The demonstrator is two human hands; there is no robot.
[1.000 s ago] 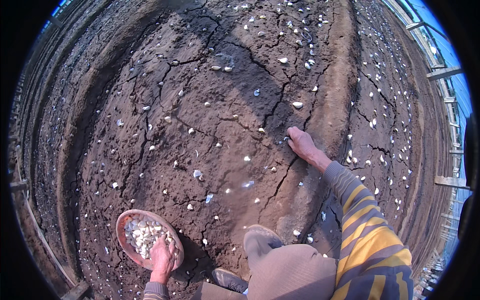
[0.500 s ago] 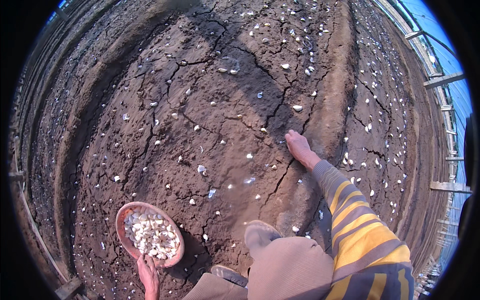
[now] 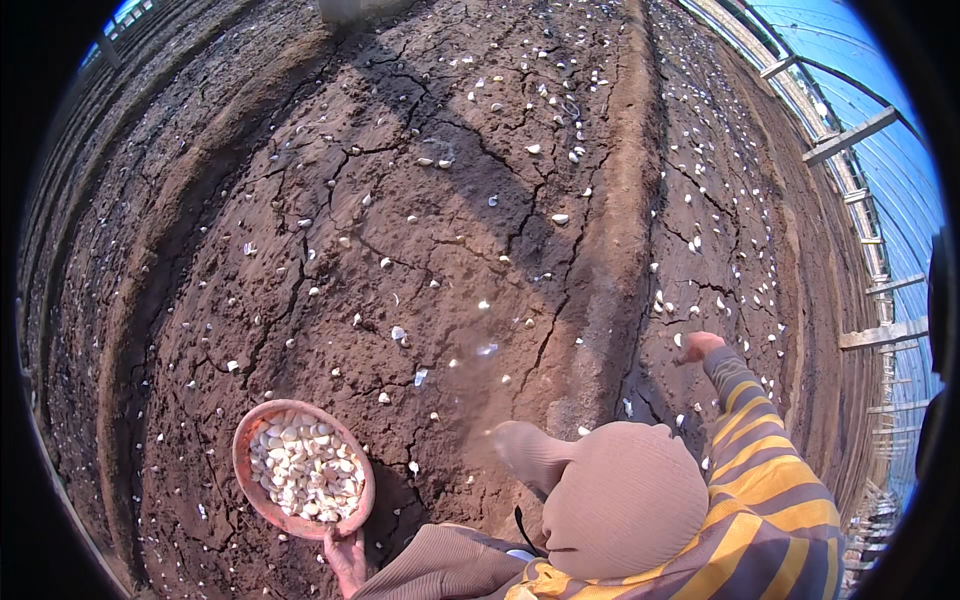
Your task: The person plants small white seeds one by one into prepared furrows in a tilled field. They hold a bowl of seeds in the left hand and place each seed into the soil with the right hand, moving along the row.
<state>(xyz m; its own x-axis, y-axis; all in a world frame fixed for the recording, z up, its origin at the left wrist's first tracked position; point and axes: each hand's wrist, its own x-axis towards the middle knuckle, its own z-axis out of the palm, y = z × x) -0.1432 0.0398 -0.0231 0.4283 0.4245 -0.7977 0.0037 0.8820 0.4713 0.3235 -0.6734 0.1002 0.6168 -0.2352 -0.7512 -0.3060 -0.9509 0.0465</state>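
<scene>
My left hand (image 3: 345, 560) grips the near rim of a reddish, round bowl (image 3: 368, 490), its fingers partly hidden under the edge. Peeled-looking white garlic cloves (image 3: 305, 465) heap up inside the bowl, which is held low over the soil. Out to the right, past the raised ridge, my right hand (image 3: 702, 346) reaches down to the ground with its fingers drawn together. A single garlic clove (image 3: 679, 340) shows at its fingertips. More cloves stand or lie scattered over the cracked brown soil (image 3: 450, 215) all around.
A raised soil ridge (image 3: 628, 150) divides the two beds on the right, and another ridge (image 3: 210, 150) runs along the left. My bent knee (image 3: 625, 500) is between the hands. Pale posts (image 3: 850, 135) and blue sheeting (image 3: 850, 40) line the far right.
My right hand has moved right, from the near side of the ridge to the bed beyond it. The left hand has shifted slightly right along the bowl's rim. The view has turned a little.
</scene>
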